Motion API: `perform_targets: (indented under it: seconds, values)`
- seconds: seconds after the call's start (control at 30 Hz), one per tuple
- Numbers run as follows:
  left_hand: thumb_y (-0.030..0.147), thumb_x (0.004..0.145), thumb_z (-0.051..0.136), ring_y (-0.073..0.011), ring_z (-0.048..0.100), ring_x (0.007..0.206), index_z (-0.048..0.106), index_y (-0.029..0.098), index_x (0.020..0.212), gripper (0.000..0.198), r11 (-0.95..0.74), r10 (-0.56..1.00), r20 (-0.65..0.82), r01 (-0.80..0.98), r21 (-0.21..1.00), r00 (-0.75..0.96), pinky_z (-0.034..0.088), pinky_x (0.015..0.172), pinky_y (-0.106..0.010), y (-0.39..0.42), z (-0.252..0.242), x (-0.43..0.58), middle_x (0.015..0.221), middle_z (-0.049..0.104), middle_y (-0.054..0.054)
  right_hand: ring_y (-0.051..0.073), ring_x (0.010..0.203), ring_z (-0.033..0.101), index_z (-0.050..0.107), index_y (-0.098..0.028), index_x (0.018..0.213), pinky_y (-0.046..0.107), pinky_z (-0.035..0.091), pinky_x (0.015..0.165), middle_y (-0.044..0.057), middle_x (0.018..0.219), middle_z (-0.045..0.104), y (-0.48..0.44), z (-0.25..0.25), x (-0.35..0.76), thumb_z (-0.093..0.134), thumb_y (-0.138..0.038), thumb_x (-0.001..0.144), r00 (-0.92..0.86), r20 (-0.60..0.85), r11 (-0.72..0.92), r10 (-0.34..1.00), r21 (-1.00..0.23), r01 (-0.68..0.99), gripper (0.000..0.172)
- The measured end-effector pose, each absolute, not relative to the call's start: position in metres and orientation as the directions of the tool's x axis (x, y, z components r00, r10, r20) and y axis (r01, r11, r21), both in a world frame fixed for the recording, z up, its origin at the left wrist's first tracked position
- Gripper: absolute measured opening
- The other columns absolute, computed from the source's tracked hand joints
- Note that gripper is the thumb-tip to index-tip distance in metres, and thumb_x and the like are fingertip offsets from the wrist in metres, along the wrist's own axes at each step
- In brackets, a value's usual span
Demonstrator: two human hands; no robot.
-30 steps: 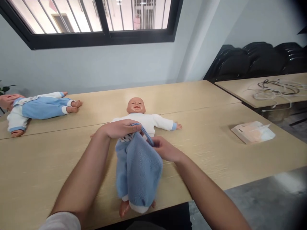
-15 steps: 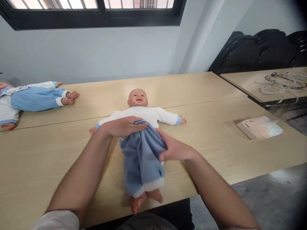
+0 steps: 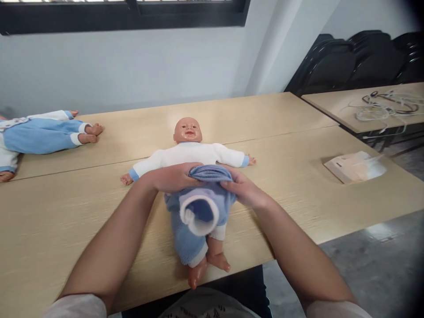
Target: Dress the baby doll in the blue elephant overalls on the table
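A baby doll in a white top with blue cuffs lies on its back in front of me, arms spread. Blue doll trousers with white cuffs lie over its lower body. One trouser leg covers the doll's leg at image left. The other is bunched up, its round white cuff opening towards me, and the doll's foot at image right shows bare below. My left hand is closed on the gathered blue cloth at one side. My right hand grips the same cloth at the other side. Some fingers of both hands are hidden by the fabric.
Another doll in similar clothes lies at the far left of the table. A small open carton sits at the right. Coiled cables rest on a second table, with stacked black chairs behind.
The waist cloth has been spread wider between my hands. One trouser leg has come up off the doll's shin, its cuff now facing me. My right hand has moved slightly right and up.
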State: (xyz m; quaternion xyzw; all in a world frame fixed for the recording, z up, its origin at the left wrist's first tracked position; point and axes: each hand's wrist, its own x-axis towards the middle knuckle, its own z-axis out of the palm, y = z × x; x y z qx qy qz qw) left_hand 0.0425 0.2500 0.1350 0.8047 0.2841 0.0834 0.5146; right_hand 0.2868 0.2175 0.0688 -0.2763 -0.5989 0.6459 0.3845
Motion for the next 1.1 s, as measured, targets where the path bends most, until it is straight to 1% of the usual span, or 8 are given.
perform_targets:
  seconds: [0.1,0.2,0.3,0.43,0.57,0.77,0.93,1.1]
  values:
    - [0.047,0.101,0.055,-0.0234,0.067,0.112,0.072,0.019,0.122,0.038,-0.335,0.566,-0.225,0.471,0.816,0.793,0.05,0.096,-0.031,0.25,0.137,0.037,0.123,0.074,-0.004,0.028,0.123,0.065,0.064,-0.025,0.139,0.041,0.052,0.105,0.007,0.134,0.071,0.21,0.08,0.285,0.089,-0.05,0.076,-0.724,0.006,0.038,0.69,-0.999,0.029,0.072]
    - [0.063,0.09,0.065,-0.0226,0.067,0.084,0.075,0.02,0.103,0.046,-0.308,0.537,-0.423,0.636,0.708,0.73,0.05,0.075,-0.032,0.241,0.141,0.039,0.096,0.078,-0.002,0.028,0.108,0.07,0.075,-0.025,0.121,0.042,0.056,0.095,0.004,0.118,0.077,0.204,0.091,0.281,0.082,-0.04,0.084,-0.697,-0.089,0.125,0.711,-0.96,0.25,0.041]
    - [0.068,0.074,0.08,-0.0216,0.064,0.075,0.074,0.023,0.106,0.055,-0.331,0.544,-0.461,0.684,0.65,0.701,0.045,0.066,-0.031,0.232,0.145,0.045,0.086,0.076,0.0,0.026,0.103,0.069,0.078,-0.023,0.111,0.043,0.054,0.096,0.003,0.11,0.078,0.205,0.091,0.28,0.065,-0.027,0.092,-0.607,-0.01,0.172,0.795,-0.955,0.241,0.023]
    - [0.061,0.094,0.061,-0.0202,0.066,0.086,0.073,0.023,0.111,0.043,-0.382,0.595,-0.313,0.604,0.699,0.74,0.048,0.077,-0.03,0.234,0.149,0.047,0.102,0.077,0.0,0.023,0.097,0.067,0.076,-0.024,0.105,0.039,0.054,0.091,0.003,0.103,0.075,0.211,0.076,0.284,0.072,-0.03,0.087,-0.44,0.07,0.114,0.895,-0.991,0.074,0.02]
    - [0.047,0.104,0.049,-0.0196,0.065,0.103,0.072,0.019,0.117,0.038,-0.403,0.534,-0.176,0.432,0.807,0.827,0.049,0.089,-0.028,0.242,0.151,0.042,0.119,0.075,-0.001,0.024,0.098,0.068,0.075,-0.023,0.106,0.038,0.055,0.092,0.005,0.104,0.075,0.207,0.059,0.279,0.085,-0.057,0.077,-0.413,0.051,-0.025,0.909,-0.984,-0.178,0.046]
    - [0.032,0.1,0.05,-0.0188,0.065,0.101,0.069,0.018,0.113,0.027,-0.417,0.684,-0.06,0.457,0.785,0.727,0.049,0.091,-0.027,0.246,0.142,0.034,0.111,0.073,-0.001,0.03,0.118,0.067,0.067,-0.022,0.129,0.044,0.053,0.106,0.011,0.125,0.073,0.199,0.057,0.262,0.088,-0.076,0.062,-0.521,0.081,-0.119,0.85,-0.933,-0.339,0.089]
    - [0.034,0.096,0.062,-0.0237,0.061,0.123,0.056,0.024,0.143,0.048,-0.379,0.711,0.057,0.314,0.87,0.701,0.049,0.103,-0.032,0.245,0.141,0.031,0.141,0.064,-0.006,0.028,0.115,0.068,0.068,-0.024,0.129,0.047,0.054,0.104,0.007,0.125,0.074,0.205,0.072,0.268,0.089,-0.04,0.079,-0.5,0.026,0.007,0.865,-0.999,-0.039,0.056]
    - [0.054,0.088,0.074,-0.0303,0.06,0.129,0.044,0.027,0.153,0.076,-0.298,0.644,-0.158,0.436,0.849,0.748,0.05,0.104,-0.04,0.232,0.144,0.044,0.146,0.061,-0.009,0.024,0.1,0.071,0.074,-0.021,0.111,0.043,0.056,0.095,0.005,0.108,0.078,0.213,0.07,0.279,0.083,-0.04,0.084,-0.448,0.099,0.091,0.888,-0.995,-0.038,0.034]
